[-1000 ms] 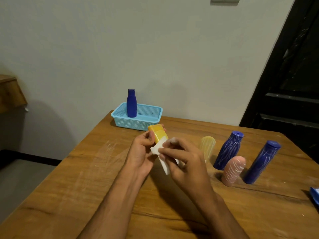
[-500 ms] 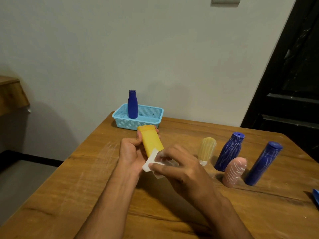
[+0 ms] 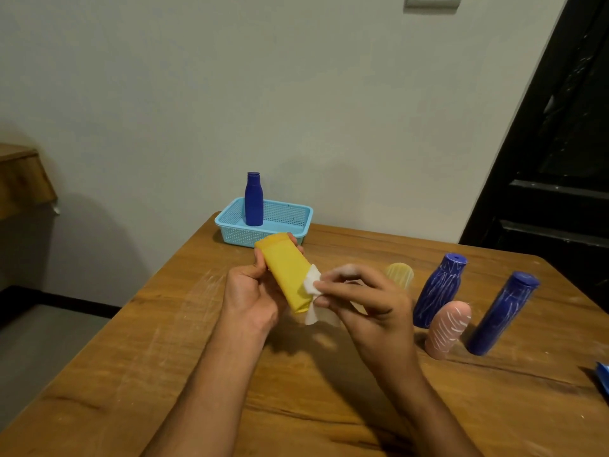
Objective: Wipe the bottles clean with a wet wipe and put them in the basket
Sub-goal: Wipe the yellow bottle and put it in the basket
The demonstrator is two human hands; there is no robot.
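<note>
While the left hand (image 3: 253,291) grips a yellow bottle (image 3: 286,275) tilted above the table (image 3: 164,374), the right hand (image 3: 365,301) pinches a white wipe (image 3: 313,285) against it; blue bottle (image 3: 253,199) upright in basket (image 3: 290,219).

- Blue bottles: three. One (image 3: 253,199) stands in the basket; two, (image 3: 440,290) and (image 3: 502,313), stand on the table (image 3: 164,374).
- Yellow bottles: two, (image 3: 286,275) and (image 3: 400,275).
- Pink bottle (image 3: 448,329): one.
- Basket (image 3: 290,222): one.
- Wet wipe (image 3: 312,291): one.
- Hands: two, left (image 3: 252,300) and right (image 3: 365,305).
</note>
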